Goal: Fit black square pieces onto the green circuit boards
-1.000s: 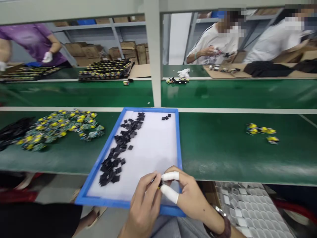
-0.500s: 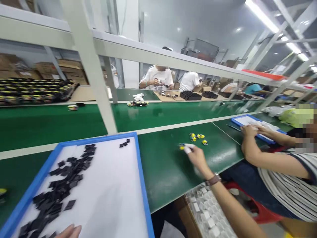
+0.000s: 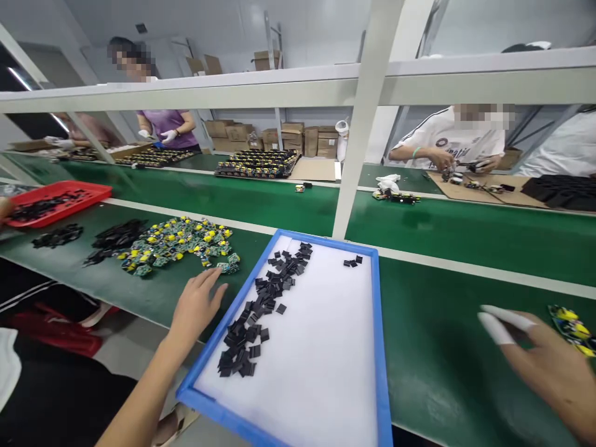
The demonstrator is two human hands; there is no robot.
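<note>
My left hand (image 3: 198, 304) reaches to the near edge of a pile of green circuit boards with yellow parts (image 3: 179, 239). Its fingers are spread, and the fingertips are beside one board (image 3: 229, 264) at the pile's right end. White covers sit on two fingertips of my right hand (image 3: 535, 354), which hovers over the green bench with thumb and finger apart and nothing between them. Several yellow-topped boards (image 3: 572, 326) lie just beyond it at the right edge. Between my hands is a blue-framed white tray (image 3: 330, 335) holding small black squares (image 3: 274, 282).
Left of the boards lie dark strips (image 3: 118, 239) and a red tray (image 3: 60, 198) with black pieces. A pale upright post (image 3: 361, 124) rises behind the blue-framed tray. Across the green belt (image 3: 279, 202), people handle parts.
The view has swung left. My right hand has let go of the yellow-topped board it held. My left hand has moved from the tray's near end to the board pile.
</note>
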